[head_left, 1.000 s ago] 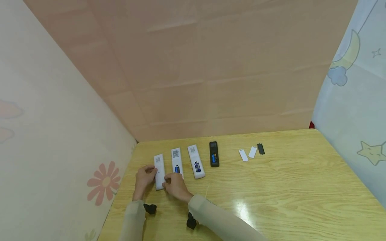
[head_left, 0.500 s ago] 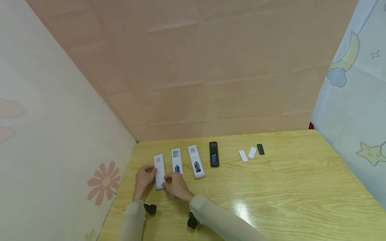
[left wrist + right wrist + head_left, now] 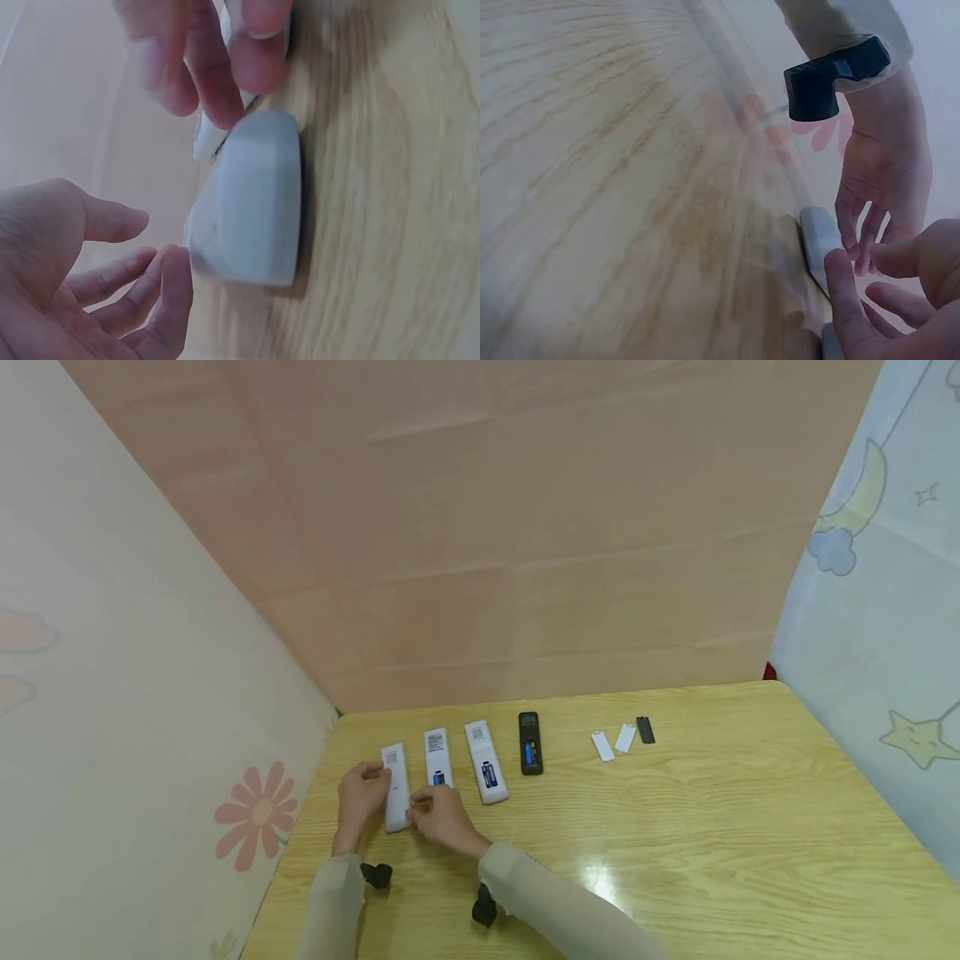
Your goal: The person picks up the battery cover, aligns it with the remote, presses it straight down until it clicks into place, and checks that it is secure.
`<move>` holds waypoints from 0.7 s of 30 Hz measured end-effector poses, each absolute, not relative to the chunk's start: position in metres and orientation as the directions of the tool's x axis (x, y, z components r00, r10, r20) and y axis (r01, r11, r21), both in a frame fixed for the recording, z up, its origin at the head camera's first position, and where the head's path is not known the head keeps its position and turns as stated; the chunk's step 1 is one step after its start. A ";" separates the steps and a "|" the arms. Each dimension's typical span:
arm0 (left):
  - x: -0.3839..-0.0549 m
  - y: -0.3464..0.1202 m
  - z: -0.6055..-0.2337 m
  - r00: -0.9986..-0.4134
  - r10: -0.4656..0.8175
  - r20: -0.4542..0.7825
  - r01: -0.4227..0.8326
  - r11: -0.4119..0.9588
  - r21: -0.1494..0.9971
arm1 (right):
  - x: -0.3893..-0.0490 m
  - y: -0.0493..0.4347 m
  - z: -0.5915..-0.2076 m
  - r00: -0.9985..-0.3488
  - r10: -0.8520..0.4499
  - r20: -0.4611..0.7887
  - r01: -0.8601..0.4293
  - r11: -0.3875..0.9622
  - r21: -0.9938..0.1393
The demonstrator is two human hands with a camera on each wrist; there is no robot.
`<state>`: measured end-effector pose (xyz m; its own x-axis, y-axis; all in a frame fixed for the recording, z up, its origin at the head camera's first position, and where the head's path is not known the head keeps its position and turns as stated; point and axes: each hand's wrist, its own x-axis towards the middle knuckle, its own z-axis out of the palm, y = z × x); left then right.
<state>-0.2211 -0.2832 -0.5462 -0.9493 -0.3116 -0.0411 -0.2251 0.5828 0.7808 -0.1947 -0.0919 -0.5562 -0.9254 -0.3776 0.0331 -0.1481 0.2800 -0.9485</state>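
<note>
We see left hand (image 3: 363,792), fingers loose, touching left side of leftmost white remote (image 3: 398,795); right hand (image 3: 444,817), fingers relaxed, at its right edge.

Three remotes (image 3: 398,792) are white, one remote (image 3: 529,727) black.

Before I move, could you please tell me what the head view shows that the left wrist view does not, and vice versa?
Head only: the black remote, the black cover and two white covers. Left wrist only: the near end, face-on, of the leftmost white remote. Both: that remote, the left hand, the right hand and the wooden tabletop.
</note>
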 end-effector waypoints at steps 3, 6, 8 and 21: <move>-0.223 -0.280 -0.545 -0.953 -0.302 -0.023 -0.203 0.582 0.788 | -0.195 -0.087 -0.552 -0.928 -0.372 0.018 -0.121 0.254 -0.960; -0.224 -0.276 -0.543 -0.954 -0.299 -0.007 -0.188 0.583 0.791 | -0.195 -0.082 -0.548 -0.929 -0.369 -0.009 -0.080 0.223 -0.971; -0.225 -0.274 -0.541 -0.956 -0.294 -0.002 -0.181 0.583 0.792 | -0.195 -0.080 -0.546 -0.929 -0.370 -0.016 -0.068 0.212 -0.975; -0.228 -0.259 -0.533 -0.962 -0.273 0.012 -0.152 0.569 0.808 | -0.204 -0.050 -0.537 -0.924 -0.370 0.096 -0.201 0.256 -0.946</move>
<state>-0.2282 -0.2589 -0.5326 -0.9620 -0.2727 0.0115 -0.1516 0.5689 0.8083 -0.2037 -0.0504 -0.5374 -0.9240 -0.3702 0.0960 -0.2009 0.2562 -0.9455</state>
